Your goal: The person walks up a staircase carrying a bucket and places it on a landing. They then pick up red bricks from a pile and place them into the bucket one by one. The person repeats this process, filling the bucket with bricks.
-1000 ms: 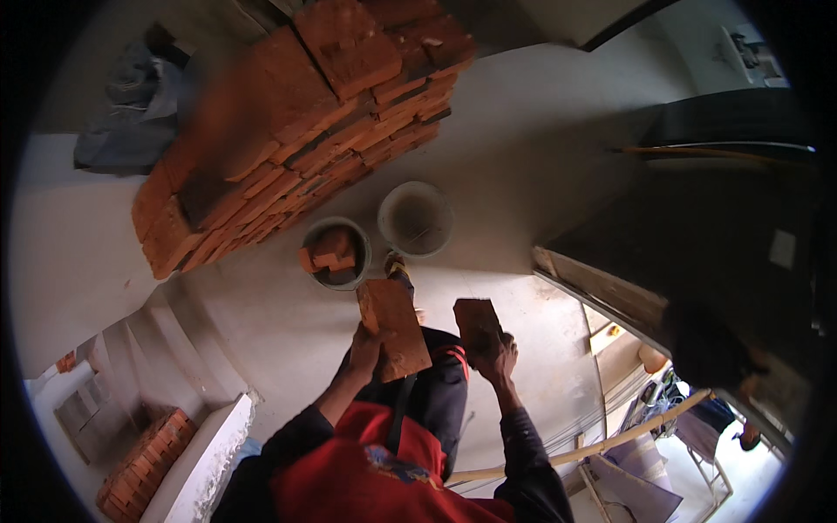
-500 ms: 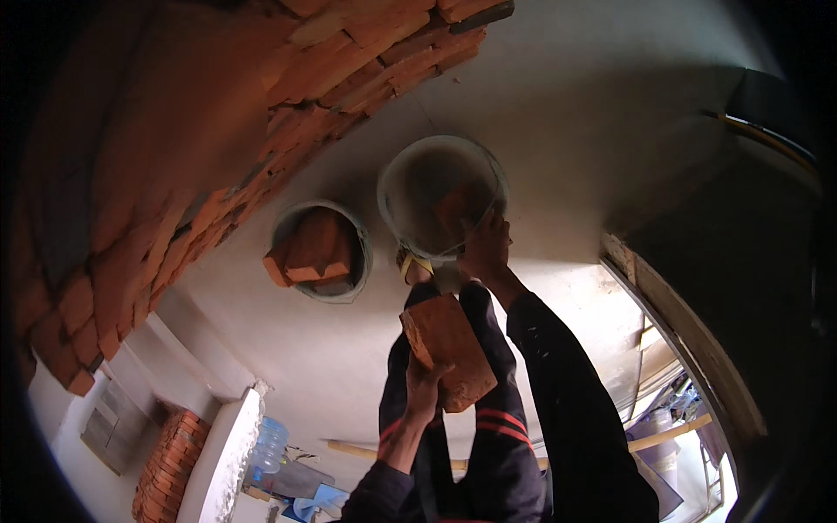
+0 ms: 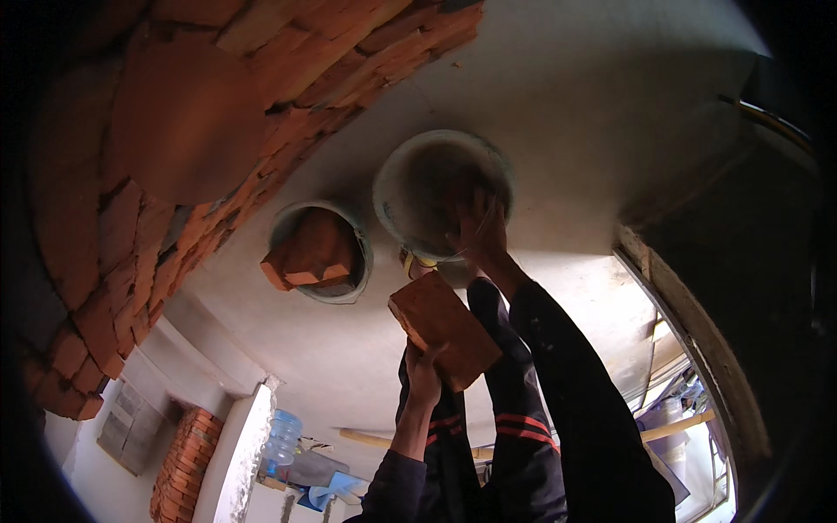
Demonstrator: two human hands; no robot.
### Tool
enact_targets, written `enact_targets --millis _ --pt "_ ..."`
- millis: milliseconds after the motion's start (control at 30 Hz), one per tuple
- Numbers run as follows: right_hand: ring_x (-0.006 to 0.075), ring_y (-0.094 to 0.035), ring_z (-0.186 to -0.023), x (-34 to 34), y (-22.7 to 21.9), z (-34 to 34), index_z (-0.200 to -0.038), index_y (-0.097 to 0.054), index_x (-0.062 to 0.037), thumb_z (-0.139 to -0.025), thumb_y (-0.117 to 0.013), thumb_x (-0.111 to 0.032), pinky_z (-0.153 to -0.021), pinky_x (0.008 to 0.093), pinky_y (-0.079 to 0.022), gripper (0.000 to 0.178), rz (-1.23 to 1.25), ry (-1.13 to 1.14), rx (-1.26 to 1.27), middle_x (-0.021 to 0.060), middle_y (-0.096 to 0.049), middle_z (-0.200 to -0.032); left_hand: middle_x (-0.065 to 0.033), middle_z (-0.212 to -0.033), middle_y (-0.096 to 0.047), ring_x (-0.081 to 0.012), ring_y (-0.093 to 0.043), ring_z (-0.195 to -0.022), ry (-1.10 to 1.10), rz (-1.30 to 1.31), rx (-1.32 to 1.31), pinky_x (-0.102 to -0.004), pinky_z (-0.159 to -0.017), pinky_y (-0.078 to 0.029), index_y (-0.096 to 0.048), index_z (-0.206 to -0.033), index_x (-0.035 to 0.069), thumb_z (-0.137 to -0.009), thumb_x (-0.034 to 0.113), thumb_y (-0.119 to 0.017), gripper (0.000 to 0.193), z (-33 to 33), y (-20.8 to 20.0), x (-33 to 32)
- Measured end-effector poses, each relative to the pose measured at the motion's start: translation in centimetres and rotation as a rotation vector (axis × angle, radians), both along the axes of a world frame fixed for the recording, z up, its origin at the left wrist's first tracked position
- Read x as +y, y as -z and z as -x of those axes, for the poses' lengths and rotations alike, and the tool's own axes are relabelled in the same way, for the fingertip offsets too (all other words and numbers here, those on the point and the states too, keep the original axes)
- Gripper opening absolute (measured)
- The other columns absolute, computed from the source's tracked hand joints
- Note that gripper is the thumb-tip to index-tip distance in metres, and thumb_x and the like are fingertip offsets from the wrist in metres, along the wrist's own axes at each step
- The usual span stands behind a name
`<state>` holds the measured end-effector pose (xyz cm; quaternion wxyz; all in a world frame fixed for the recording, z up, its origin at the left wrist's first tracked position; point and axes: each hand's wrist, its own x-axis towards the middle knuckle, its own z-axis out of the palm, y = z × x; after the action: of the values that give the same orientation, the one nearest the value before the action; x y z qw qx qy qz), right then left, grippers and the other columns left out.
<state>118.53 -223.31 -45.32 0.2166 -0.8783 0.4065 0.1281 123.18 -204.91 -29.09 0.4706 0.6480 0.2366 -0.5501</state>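
Observation:
My left hand grips a red brick by its lower left side, holding it up in front of my legs. Above it, my right hand reaches over the near right rim of a round bucket, fingers apart and pointing inward. A dim reddish shape, apparently a brick, lies in the shadow just beyond those fingers; whether they touch it is unclear. To the left stands a second bucket with several red bricks in it, one jutting over the rim.
A large brick stack rises along the left and upper left. A smaller brick pile is at lower left beside a white wall edge. Blue water bottles and a pole lie behind me. A doorway edge is at right.
My right hand has moved from the bucket's near rim into the bucket, its fingers stretching out. The brick in my left hand has risen slightly and tilted.

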Motion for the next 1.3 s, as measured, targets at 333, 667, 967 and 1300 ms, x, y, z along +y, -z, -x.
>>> enact_targets --millis 333,667,967,1300 --pt "0.0409 -0.038 -0.115 5.3 -18.1 10.3 -0.131 -0.027 -0.0046 -0.063 -0.075 -0.034 -0.093 0.0443 -0.037 0.088 -0.822 0.187 -0.142 0.0219 -0.034 -0.125 -0.0096 -0.119 -0.046 -0.0214 -0.048 -0.109 -0.101 0.123 0.242 -0.0336 -0.091 -0.043 -0.032 -0.130 0.006 -0.077 0.009 -0.056 0.058 3.1 -1.0 -0.4" --pt "0.0402 -0.042 -0.108 3.3 -21.8 9.5 -0.129 -0.029 -0.0058 -0.058 -0.077 -0.029 -0.086 0.0457 -0.042 0.088 -0.539 0.331 -0.081 0.0208 -0.037 -0.118 -0.0092 -0.119 -0.047 -0.0155 -0.048 -0.107 0.156 0.291 0.217 -0.0298 -0.089 -0.043 -0.026 -0.134 0.002 -0.086 0.015 -0.052 0.056 4.0 0.1 -5.4" --pt "0.0372 -0.047 -0.104 -1.6 -19.4 7.2 -0.123 -0.038 -0.0090 -0.058 -0.074 -0.025 -0.084 0.0445 -0.043 0.076 -0.305 0.181 -0.054 0.0197 -0.041 -0.116 -0.0138 -0.125 -0.041 -0.0269 -0.041 -0.118 -0.280 0.228 0.045 -0.0399 -0.103 -0.029 -0.029 -0.133 0.004 -0.093 0.026 -0.041 0.047 -4.6 5.4 -9.1" --pt "0.0367 -0.052 -0.087 -2.3 -15.4 -0.4 -0.107 -0.052 -0.0097 -0.052 -0.069 -0.022 -0.071 0.0440 -0.045 0.058 -0.149 0.041 -0.009 0.0185 -0.049 -0.102 -0.0100 -0.118 -0.050 -0.0202 -0.049 -0.110 -0.079 0.248 -0.212 -0.0336 -0.094 -0.039 -0.041 -0.126 0.003 -0.091 0.023 -0.047 0.041 -7.5 5.4 -6.3"
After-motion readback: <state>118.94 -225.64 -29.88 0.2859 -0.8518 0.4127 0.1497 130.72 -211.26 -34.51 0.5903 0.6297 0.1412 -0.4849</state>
